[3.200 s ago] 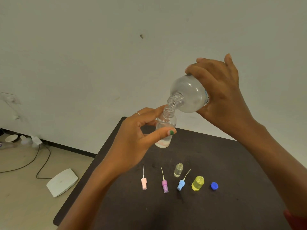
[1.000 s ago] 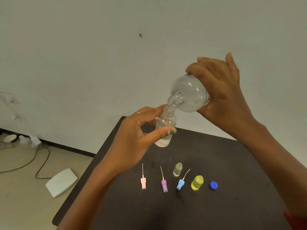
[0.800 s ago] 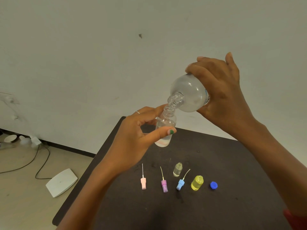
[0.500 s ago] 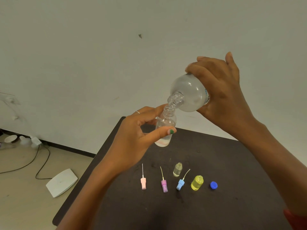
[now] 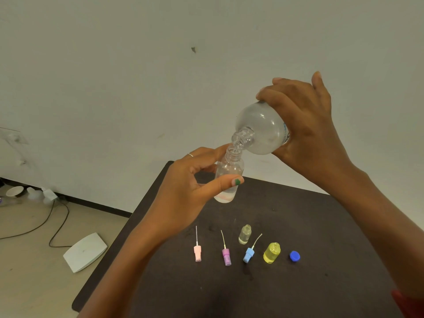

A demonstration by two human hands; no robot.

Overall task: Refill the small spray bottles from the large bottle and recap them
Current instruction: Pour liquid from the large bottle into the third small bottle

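My left hand (image 5: pixel 183 196) pinches a small clear spray bottle (image 5: pixel 228 171) between thumb and fingers, held upright above the dark table (image 5: pixel 321 237). My right hand (image 5: pixel 305 125) grips the large clear bottle (image 5: pixel 261 129), tilted down with its open mouth touching the small bottle's neck. On the table lie a pink spray cap (image 5: pixel 197 253), a purple spray cap (image 5: pixel 226 255) and a blue spray cap (image 5: pixel 248 254), each with a dip tube. A small clear bottle (image 5: pixel 245 234) and a small yellow bottle (image 5: pixel 271 252) stand uncapped beside them. A blue screw cap (image 5: pixel 294 256) lies at the right.
A pale wall stands close behind the table. On the floor to the left lie a white flat box (image 5: pixel 85 251), a black cable (image 5: pixel 57 221) and a small white bowl (image 5: pixel 14 191). The table's left edge runs diagonally near my left forearm.
Both hands and both bottles hold nearly the same pose throughout. The items on the table have not moved.
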